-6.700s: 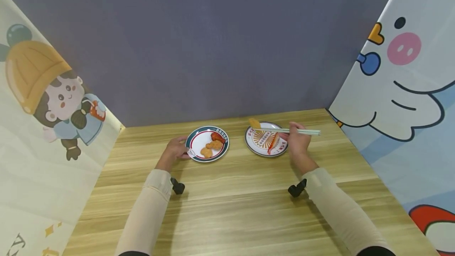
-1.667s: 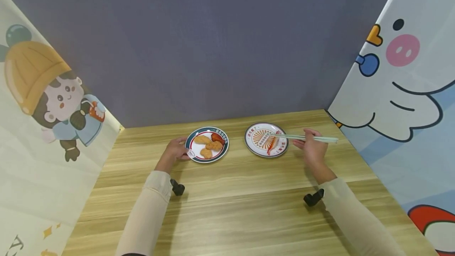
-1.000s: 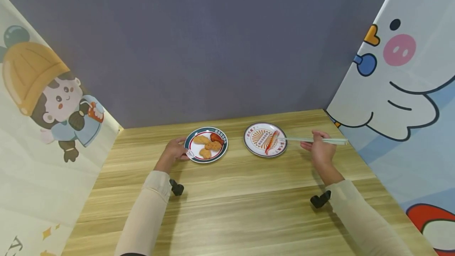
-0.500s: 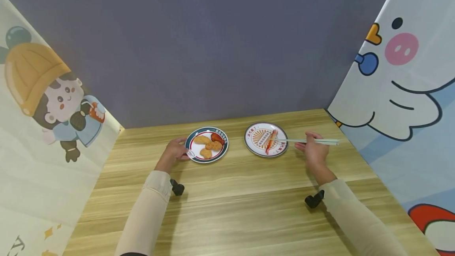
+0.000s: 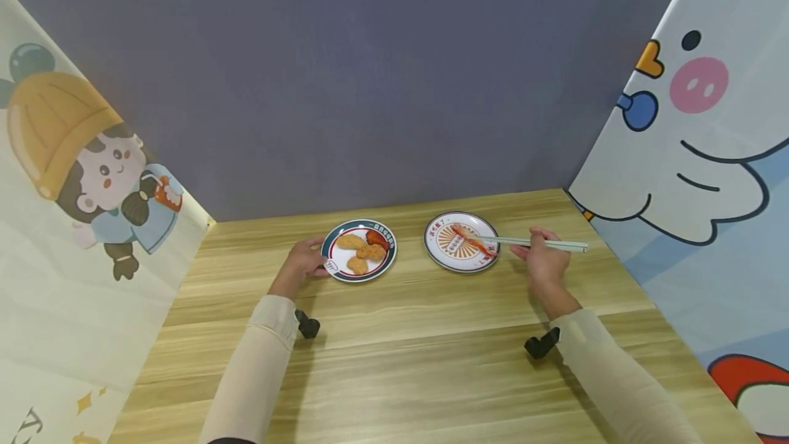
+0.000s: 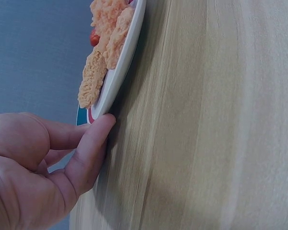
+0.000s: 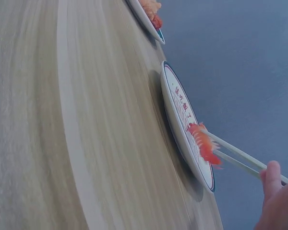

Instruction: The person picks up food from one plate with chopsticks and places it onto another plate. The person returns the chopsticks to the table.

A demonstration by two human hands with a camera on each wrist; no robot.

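Note:
My left hand pinches the near-left rim of a green-edged plate, thumb and fingers on its edge in the left wrist view. Several pieces of fried chicken and a reddish-brown piece lie on it. In my right hand is a pair of pale green chopsticks, reaching left over a second white plate with red print. Their tips are at an orange-red shrimp, which lies slantwise over that plate. Whether the shrimp is lifted off the plate I cannot tell.
Both plates stand near the back of a wood-grain table, a gap between them. Behind rises a grey-blue partition. Cartoon-printed panels flank the table left and right.
A fried chicken piece, earlier held in the chopsticks, now lies on the left plate. The chopsticks drew right, then back over the shrimp, which has turned. My left hand stays put.

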